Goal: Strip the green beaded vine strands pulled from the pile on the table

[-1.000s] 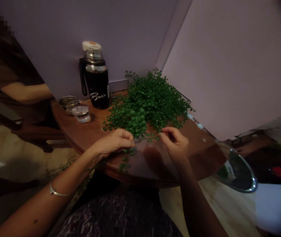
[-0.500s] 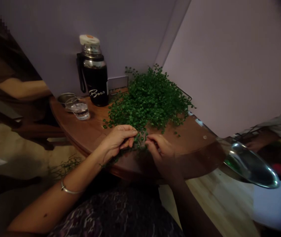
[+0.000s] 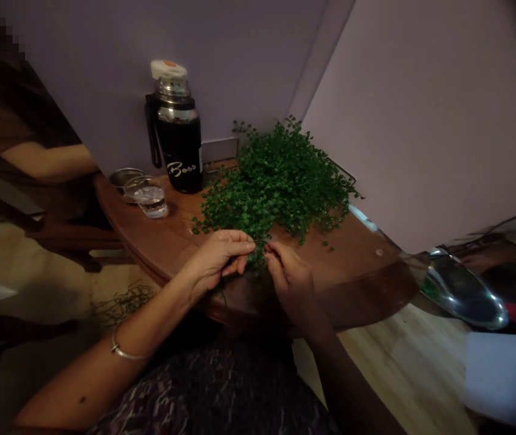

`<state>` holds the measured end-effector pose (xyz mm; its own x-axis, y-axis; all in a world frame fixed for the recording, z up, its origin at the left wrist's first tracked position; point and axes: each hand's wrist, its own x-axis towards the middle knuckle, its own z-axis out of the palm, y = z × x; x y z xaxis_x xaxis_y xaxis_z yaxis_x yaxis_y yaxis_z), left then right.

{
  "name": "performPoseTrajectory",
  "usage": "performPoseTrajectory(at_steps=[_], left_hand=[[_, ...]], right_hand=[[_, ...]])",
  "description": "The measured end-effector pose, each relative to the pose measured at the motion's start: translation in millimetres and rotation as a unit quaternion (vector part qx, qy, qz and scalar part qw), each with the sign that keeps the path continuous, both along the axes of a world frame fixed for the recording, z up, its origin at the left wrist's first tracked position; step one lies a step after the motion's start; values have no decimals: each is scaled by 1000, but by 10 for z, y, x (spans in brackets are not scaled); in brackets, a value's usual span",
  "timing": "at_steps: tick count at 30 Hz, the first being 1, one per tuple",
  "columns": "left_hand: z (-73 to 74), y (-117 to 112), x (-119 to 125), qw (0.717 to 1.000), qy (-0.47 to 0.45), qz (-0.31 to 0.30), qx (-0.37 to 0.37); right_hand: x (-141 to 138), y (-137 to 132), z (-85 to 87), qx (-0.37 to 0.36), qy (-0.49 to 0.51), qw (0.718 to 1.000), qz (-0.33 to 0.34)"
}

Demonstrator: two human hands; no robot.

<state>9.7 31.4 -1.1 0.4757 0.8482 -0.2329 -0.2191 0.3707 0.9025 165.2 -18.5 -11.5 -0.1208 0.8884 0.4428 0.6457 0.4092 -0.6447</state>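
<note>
A big heap of small round-leaved green sprigs [image 3: 280,175] lies on the wooden table [image 3: 344,254]. At its near edge, my left hand [image 3: 224,254] pinches a leafy sprig [image 3: 257,257] between thumb and fingertips. A thin stem trails down below that hand. Close on the other side of the sprig is my right hand [image 3: 287,269], thumb and forefinger pressed together against its leaves. What exactly lies between the right fingertips is too small to make out.
Behind on the left stand a black flask [image 3: 179,145], a clear glass of water [image 3: 151,199] and a metal bowl [image 3: 126,176]. Bare stems [image 3: 126,302] lie low at left. A shiny metal tray [image 3: 466,293] is at right. Another person's arm [image 3: 49,162] reaches in at far left.
My right hand has come slightly nearer the left at the sprig. The left hand keeps its pinch. The whole view has shifted a little.
</note>
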Motion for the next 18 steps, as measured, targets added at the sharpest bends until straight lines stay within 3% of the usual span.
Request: performPoseTrajectory(at_steps=[4,10,15,18], left_hand=[[-25,2,10,1000,-7,-12,-24],[-53,-47,54,1000,0,5,7],[-38,-69,40,999,30,-23,20],[6,-46,22,998,39,17,38]], right_hand=[[15,40,-35,-75,15,997,18],[6,14,-27,-21,-59,998,2],[50,26,-5,-40,-64,996,52],[86,34,25,-37,-59,994,81]])
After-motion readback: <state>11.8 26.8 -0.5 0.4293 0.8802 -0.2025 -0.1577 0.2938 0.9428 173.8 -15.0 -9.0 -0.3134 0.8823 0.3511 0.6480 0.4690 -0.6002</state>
